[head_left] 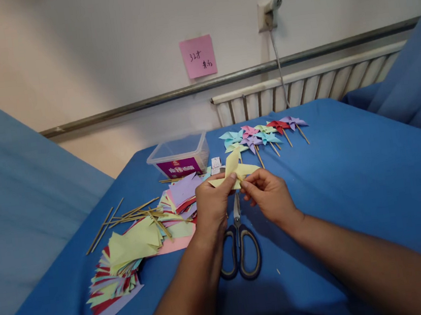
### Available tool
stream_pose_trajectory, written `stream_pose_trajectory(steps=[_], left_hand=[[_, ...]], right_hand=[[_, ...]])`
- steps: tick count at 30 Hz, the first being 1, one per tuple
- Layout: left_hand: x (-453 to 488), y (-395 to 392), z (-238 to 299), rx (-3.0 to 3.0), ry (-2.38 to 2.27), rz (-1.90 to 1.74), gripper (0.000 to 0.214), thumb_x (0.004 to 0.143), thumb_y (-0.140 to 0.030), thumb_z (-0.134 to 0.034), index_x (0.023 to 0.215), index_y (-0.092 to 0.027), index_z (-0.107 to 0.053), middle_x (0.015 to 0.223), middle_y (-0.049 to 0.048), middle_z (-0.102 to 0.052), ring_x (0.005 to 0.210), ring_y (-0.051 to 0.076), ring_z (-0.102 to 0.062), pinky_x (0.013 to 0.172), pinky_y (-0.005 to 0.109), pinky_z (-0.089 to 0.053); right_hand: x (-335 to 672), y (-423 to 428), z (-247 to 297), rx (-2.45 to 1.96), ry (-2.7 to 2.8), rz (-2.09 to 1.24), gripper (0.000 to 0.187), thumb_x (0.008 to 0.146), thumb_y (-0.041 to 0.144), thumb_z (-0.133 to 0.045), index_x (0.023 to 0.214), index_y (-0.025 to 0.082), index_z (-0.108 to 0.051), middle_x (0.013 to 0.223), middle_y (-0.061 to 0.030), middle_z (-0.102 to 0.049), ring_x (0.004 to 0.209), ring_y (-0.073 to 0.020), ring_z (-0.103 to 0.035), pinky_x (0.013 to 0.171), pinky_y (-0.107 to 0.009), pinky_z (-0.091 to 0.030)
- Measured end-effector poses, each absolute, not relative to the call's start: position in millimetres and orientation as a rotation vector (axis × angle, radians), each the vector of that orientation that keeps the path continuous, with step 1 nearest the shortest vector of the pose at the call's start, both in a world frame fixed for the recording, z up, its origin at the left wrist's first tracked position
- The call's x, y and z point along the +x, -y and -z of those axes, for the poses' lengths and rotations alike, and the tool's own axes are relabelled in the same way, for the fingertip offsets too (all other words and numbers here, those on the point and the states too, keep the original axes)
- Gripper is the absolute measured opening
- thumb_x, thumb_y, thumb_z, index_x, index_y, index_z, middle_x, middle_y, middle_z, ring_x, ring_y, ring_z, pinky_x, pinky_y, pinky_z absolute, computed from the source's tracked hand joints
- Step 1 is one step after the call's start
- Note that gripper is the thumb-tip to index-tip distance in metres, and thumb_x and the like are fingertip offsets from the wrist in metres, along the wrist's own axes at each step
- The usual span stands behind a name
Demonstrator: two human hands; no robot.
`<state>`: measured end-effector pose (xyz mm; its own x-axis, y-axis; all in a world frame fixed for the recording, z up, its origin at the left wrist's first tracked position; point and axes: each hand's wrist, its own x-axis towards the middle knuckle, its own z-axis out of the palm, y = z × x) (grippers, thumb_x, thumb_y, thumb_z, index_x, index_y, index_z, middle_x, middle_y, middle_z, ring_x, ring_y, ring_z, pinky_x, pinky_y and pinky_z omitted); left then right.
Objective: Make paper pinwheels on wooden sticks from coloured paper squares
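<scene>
My left hand (211, 204) and my right hand (269, 194) are both closed on a yellow paper pinwheel (234, 168), pinching it at its centre above the blue cloth (351, 176). Its folded points stick up and out to the sides. Directly below my hands lie scissors (240, 246) with black and grey handles, blades pointing away from me. Left of my left hand spreads a heap of cut coloured paper (144, 239), yellow, red, purple and pink.
Thin wooden sticks (125, 216) lie scattered at the left. A clear plastic box (179, 155) with a purple label stands at the back. Several finished pinwheels (265, 134) on sticks lie in a row behind. A radiator (313, 86) and a pink note (198, 57) are on the wall.
</scene>
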<state>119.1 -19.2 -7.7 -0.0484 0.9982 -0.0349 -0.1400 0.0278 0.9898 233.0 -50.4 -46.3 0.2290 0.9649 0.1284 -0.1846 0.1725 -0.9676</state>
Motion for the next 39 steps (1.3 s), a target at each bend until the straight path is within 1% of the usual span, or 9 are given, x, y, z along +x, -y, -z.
stream_pose_trajectory(steps=[11,16,20,24,26,31,39], left_hand=[[121.9,15.8,12.5,1.021,-1.260,-1.299,0.040,0.052,-0.033,-0.085,0.079,-0.012,-0.067,0.065,0.0046,-0.069,0.052,0.015,-0.062,0.055,0.027,-0.050],[120.7,14.6,12.7,1.039,-1.253,-1.275,0.038,0.051,-0.033,-0.085,0.076,-0.012,-0.066,0.065,0.0036,-0.068,0.053,0.014,-0.061,0.054,0.026,-0.049],[118.2,14.5,8.8,1.027,-1.227,-1.238,0.036,0.050,-0.030,-0.085,0.075,-0.012,-0.067,0.065,0.0028,-0.067,0.055,0.014,-0.061,0.055,0.025,-0.048],[116.0,14.5,5.5,1.047,-1.197,-1.178,0.035,0.050,-0.027,-0.085,0.075,-0.011,-0.066,0.061,0.0019,-0.065,0.053,0.013,-0.060,0.053,0.024,-0.046],[115.3,14.4,4.8,1.075,-1.202,-1.157,0.035,0.050,-0.027,-0.084,0.075,-0.011,-0.066,0.059,0.0017,-0.064,0.051,0.013,-0.059,0.050,0.023,-0.044],[114.1,14.4,3.8,1.103,-1.203,-1.140,0.035,0.049,-0.028,-0.084,0.074,-0.011,-0.066,0.057,0.0018,-0.064,0.049,0.013,-0.057,0.048,0.023,-0.041],[114.9,14.5,3.2,1.164,-1.262,-1.141,0.029,0.050,-0.026,-0.081,0.070,-0.011,-0.066,0.054,0.0003,-0.062,0.047,0.011,-0.053,0.046,0.021,-0.037]], right_hand=[[233.1,49.0,48.8,-1.129,0.995,-1.013,0.022,0.078,0.039,-0.067,0.075,0.020,-0.057,0.062,0.0012,-0.063,0.053,-0.0134,-0.060,0.042,-0.020,-0.044],[233.2,48.7,46.7,-1.120,0.993,-1.054,0.023,0.076,0.040,-0.067,0.074,0.019,-0.056,0.062,0.0007,-0.064,0.051,-0.0128,-0.060,0.040,-0.020,-0.044],[235.1,48.4,43.8,-1.116,1.001,-1.091,0.023,0.075,0.039,-0.067,0.073,0.019,-0.056,0.063,0.0003,-0.065,0.048,-0.0115,-0.058,0.039,-0.020,-0.043],[238.6,47.5,42.3,-1.135,1.034,-1.074,0.022,0.075,0.038,-0.067,0.073,0.019,-0.057,0.063,-0.0003,-0.066,0.048,-0.0114,-0.059,0.038,-0.019,-0.041],[239.9,47.2,41.9,-1.145,1.052,-1.047,0.021,0.075,0.036,-0.067,0.072,0.019,-0.057,0.062,-0.0003,-0.066,0.047,-0.0112,-0.058,0.039,-0.020,-0.041],[241.0,46.1,43.7,-1.123,1.075,-1.002,0.016,0.075,0.032,-0.066,0.070,0.020,-0.058,0.060,0.0011,-0.065,0.049,-0.0119,-0.059,0.049,-0.024,-0.049],[243.2,43.0,50.9,-1.177,1.119,-0.984,0.014,0.074,0.031,-0.066,0.069,0.022,-0.058,0.061,0.0011,-0.066,0.052,-0.0147,-0.060,0.051,-0.027,-0.049]])
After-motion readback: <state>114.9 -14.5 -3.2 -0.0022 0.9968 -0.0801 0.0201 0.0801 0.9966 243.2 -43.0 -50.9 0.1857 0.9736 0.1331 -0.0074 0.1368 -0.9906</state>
